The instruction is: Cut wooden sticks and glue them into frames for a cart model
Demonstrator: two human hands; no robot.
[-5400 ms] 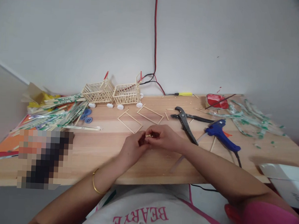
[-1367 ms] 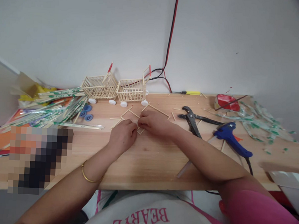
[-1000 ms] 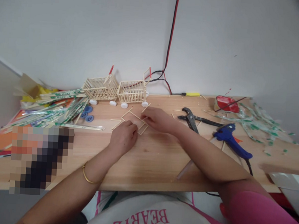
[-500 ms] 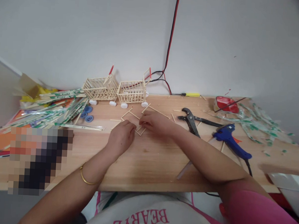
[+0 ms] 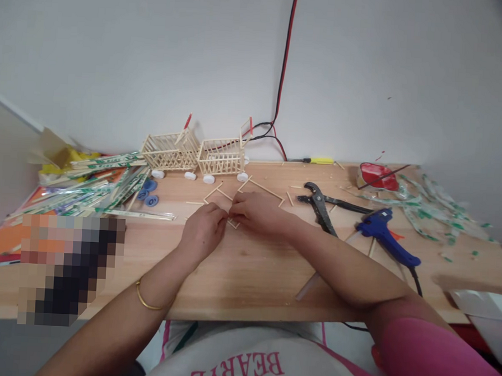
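Note:
My left hand (image 5: 203, 229) and my right hand (image 5: 256, 212) meet over the middle of the wooden table, fingertips pinched close together. Between and beneath them lies a flat frame of thin wooden sticks (image 5: 223, 193), partly covered by my fingers. Both hands are closed at this frame; the exact piece in each pinch is hidden. Another angled stick piece (image 5: 267, 190) extends beyond my right hand. Behind them, two small stick-built carts, a left one (image 5: 171, 153) and a right one (image 5: 222, 155), stand on white wheels against the wall.
Packaged sticks (image 5: 103, 186) pile up at left, near blue wheels (image 5: 150, 200). To the right lie black pliers (image 5: 319, 205), a blue glue gun (image 5: 389, 237), a red-and-white container (image 5: 378, 176) and torn plastic wrappers (image 5: 430, 214). A yellow-handled tool (image 5: 320, 161) rests along the wall.
My right hand has shifted slightly left and down, bringing its fingertips up against those of my left hand. The left hand stays nearly still.

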